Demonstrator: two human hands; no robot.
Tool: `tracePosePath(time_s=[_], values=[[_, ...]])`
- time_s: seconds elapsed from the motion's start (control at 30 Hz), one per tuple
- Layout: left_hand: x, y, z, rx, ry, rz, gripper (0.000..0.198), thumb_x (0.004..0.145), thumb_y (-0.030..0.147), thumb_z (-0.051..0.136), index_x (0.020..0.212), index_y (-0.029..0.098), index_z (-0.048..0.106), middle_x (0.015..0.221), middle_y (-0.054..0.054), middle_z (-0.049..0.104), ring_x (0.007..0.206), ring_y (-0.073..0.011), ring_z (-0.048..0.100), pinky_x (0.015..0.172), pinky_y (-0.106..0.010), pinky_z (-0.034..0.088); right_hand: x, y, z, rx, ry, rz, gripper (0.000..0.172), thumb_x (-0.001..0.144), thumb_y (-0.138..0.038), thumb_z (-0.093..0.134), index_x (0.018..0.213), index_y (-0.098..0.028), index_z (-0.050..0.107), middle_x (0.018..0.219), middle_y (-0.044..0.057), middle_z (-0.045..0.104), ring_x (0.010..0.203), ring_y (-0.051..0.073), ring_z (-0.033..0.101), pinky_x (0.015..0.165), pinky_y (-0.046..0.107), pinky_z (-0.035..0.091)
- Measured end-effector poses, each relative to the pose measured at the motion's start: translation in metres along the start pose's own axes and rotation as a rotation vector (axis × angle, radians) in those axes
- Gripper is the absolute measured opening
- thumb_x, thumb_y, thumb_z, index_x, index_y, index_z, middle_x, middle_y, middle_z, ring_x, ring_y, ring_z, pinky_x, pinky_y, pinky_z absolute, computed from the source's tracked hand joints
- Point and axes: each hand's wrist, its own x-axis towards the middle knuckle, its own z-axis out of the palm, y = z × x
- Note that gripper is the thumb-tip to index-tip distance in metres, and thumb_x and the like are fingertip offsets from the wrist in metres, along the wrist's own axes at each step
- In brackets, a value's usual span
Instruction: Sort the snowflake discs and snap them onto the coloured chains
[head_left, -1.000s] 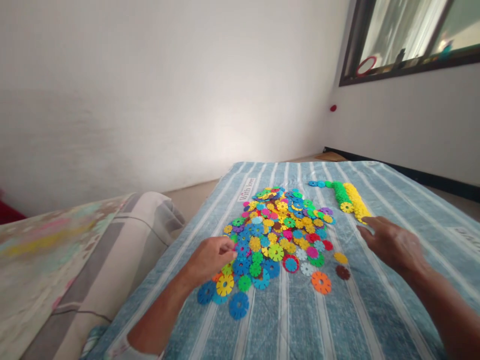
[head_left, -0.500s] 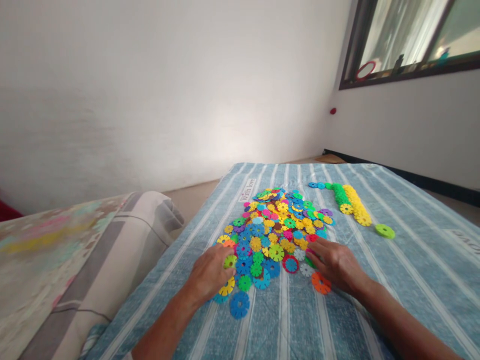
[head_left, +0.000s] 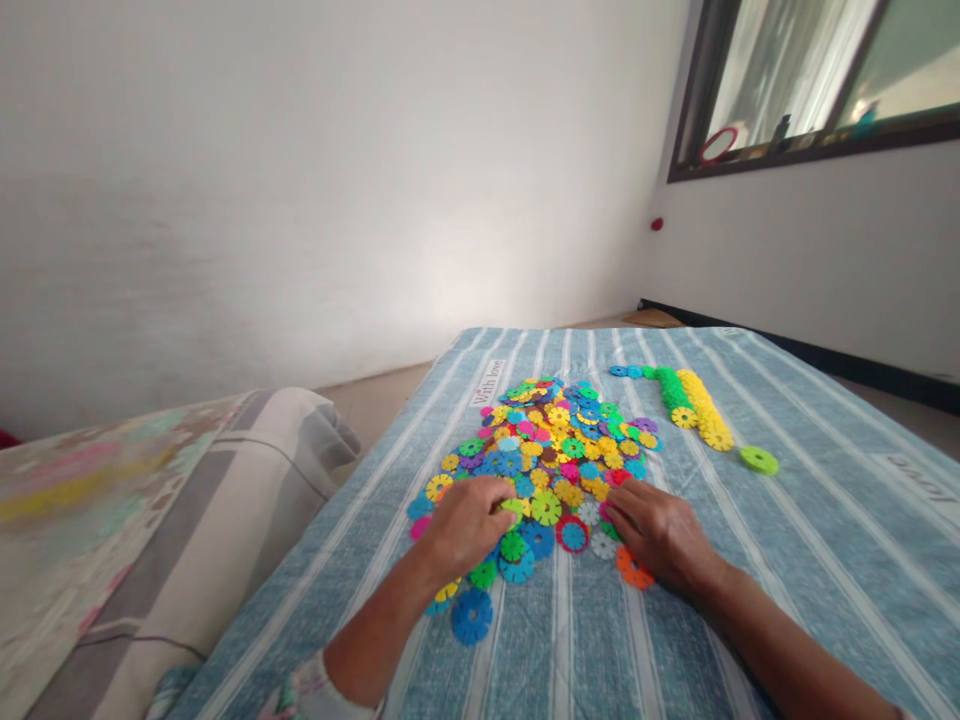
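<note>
A spread-out pile of flat, notched plastic discs (head_left: pixel 570 447) in many colours lies on a striped blue cloth. My left hand (head_left: pixel 466 525) is over the pile's near left part, thumb and fingers pinching a lime-green disc (head_left: pixel 512 508). At the near right edge of the pile, my right hand (head_left: pixel 664 525) has its fingers bent and close together, tips down among the discs. A bit of pink shows at those fingertips; whether it is gripped is hidden. An orange disc (head_left: pixel 634 567) lies partly under the right hand, and a blue disc (head_left: pixel 472 616) rests nearest me.
Toward the back right lie a green row of discs (head_left: pixel 673 392) and a yellow row (head_left: pixel 703 410), with a lime-green stack (head_left: pixel 759 460) nearer. Left of the cloth-covered table (head_left: pixel 825 560) is a bed-like surface (head_left: pixel 247 470). A white wall (head_left: pixel 337 200) stands behind.
My left hand has moved right across the pile with the lime-green disc between its fingers, uncovering discs at the left edge. My right hand stays at nearly the same spot. The view has shifted slightly.
</note>
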Motion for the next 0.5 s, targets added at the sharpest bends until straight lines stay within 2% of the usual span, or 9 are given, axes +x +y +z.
tracePosePath(time_s=[0.1, 0.2, 0.37, 0.5], values=[[0.017, 0.017, 0.016, 0.047, -0.085, 0.067, 0.010, 0.071, 0.020, 0.053, 0.062, 0.018, 0.054, 0.063, 0.003, 0.051, 0.062, -0.0114, 0.049, 0.059, -0.023, 0.032, 0.000, 0.000, -0.001, 0.003, -0.007, 0.004, 0.028, 0.098, -0.024, 0.044, 0.072, -0.018, 0.055, 0.072, 0.001, 0.055, 0.068, 0.014, 0.052, 0.064, 0.026, 0.034], [0.028, 0.027, 0.028, 0.133, -0.125, 0.095, 0.009, 0.074, 0.020, 0.054, 0.065, 0.019, 0.056, 0.069, 0.001, 0.056, 0.070, -0.0137, 0.054, 0.064, -0.024, 0.036, 0.000, 0.001, 0.000, 0.012, -0.016, 0.011, 0.028, 0.098, -0.024, 0.044, 0.073, -0.019, 0.055, 0.073, 0.001, 0.056, 0.069, 0.014, 0.052, 0.065, 0.026, 0.034], [0.031, 0.026, 0.036, 0.316, -0.069, 0.028, 0.013, 0.078, 0.024, 0.055, 0.087, 0.021, 0.064, 0.096, -0.007, 0.063, 0.099, -0.0221, 0.058, 0.085, -0.030, 0.042, 0.000, 0.001, 0.000, -0.002, -0.008, -0.002, 0.029, 0.098, -0.023, 0.042, 0.073, -0.019, 0.055, 0.073, 0.001, 0.056, 0.069, 0.013, 0.052, 0.064, 0.027, 0.034], [0.029, 0.023, 0.037, 0.330, -0.086, 0.007, 0.025, 0.079, 0.029, 0.058, 0.101, 0.019, 0.065, 0.111, -0.011, 0.060, 0.109, -0.0255, 0.056, 0.093, -0.035, 0.042, 0.002, -0.001, -0.002, -0.013, -0.012, -0.006, 0.028, 0.098, -0.023, 0.043, 0.073, -0.019, 0.055, 0.074, 0.001, 0.057, 0.069, 0.014, 0.052, 0.064, 0.027, 0.034]])
